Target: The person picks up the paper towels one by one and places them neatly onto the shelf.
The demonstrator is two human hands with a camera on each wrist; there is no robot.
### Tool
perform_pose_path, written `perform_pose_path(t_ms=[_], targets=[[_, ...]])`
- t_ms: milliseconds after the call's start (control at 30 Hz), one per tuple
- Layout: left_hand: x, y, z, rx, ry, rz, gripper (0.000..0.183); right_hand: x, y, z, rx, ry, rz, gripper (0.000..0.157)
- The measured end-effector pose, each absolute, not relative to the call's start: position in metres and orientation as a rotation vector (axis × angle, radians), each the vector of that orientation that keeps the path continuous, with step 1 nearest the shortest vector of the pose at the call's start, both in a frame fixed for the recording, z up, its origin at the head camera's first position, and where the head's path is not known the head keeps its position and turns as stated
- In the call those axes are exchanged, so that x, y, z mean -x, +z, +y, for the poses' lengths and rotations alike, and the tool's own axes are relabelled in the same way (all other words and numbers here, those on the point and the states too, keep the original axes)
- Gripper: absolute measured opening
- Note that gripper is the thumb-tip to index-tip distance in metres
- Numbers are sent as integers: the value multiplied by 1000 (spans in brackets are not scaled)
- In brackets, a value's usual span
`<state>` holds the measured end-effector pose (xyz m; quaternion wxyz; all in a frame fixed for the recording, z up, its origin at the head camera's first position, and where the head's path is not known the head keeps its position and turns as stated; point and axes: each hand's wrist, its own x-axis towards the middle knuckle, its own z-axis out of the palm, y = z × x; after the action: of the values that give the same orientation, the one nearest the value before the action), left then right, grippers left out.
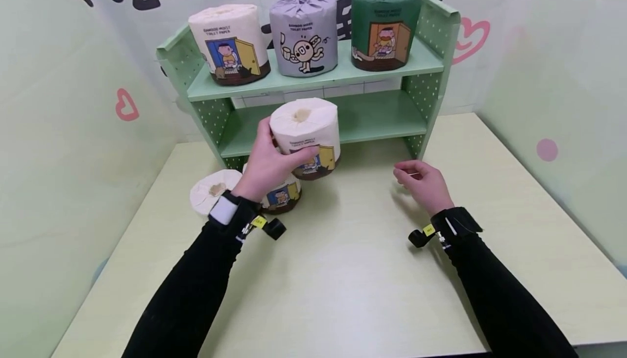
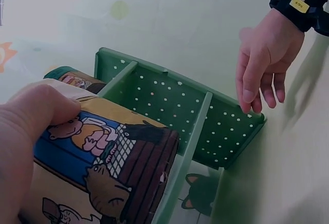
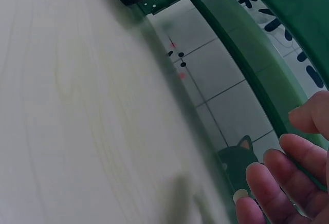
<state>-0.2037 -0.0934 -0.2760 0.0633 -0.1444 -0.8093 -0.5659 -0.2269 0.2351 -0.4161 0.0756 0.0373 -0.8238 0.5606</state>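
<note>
My left hand (image 1: 268, 165) grips a white-wrapped toilet paper roll (image 1: 309, 121), fingers behind it and thumb across its printed front. The roll is held in the air in front of the shelf's middle level; the left wrist view shows its cartoon print (image 2: 108, 157) close up. Below it, two more white toilet paper rolls stand on the table, one left (image 1: 208, 192) and one partly hidden behind my left hand and wrist (image 1: 281, 196). Near the shelf's right foot hovers my right hand (image 1: 425, 184), its fingers (image 3: 298, 157) loosely bent around nothing.
A green two-level shelf (image 1: 313, 83) stands at the back of the table (image 1: 352, 271). Its top carries a white roll (image 1: 230, 45), a lilac roll (image 1: 303, 37) and a green roll (image 1: 387, 29). Printed cloth walls (image 1: 553, 64) enclose the table's back and sides.
</note>
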Motion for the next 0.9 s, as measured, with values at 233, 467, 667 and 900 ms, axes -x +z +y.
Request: perform_pose_path(t_ms=[233,467,667,900], targets=[[215,-270,-67,463,-1754,-2430,86,226,-416,237,-110,1681,-2474,31],[258,-296,-60,478,-1728,-2412,95,226,-415,237,-101,1669,-2488,31],[275,-302,-51,479,-1671,-2424,94,227,-416,236,-90,1659,-2496,30],[290,-303,-34,507,-1690,-2412,97,225,-418,235,-88,1656,-2509,33]])
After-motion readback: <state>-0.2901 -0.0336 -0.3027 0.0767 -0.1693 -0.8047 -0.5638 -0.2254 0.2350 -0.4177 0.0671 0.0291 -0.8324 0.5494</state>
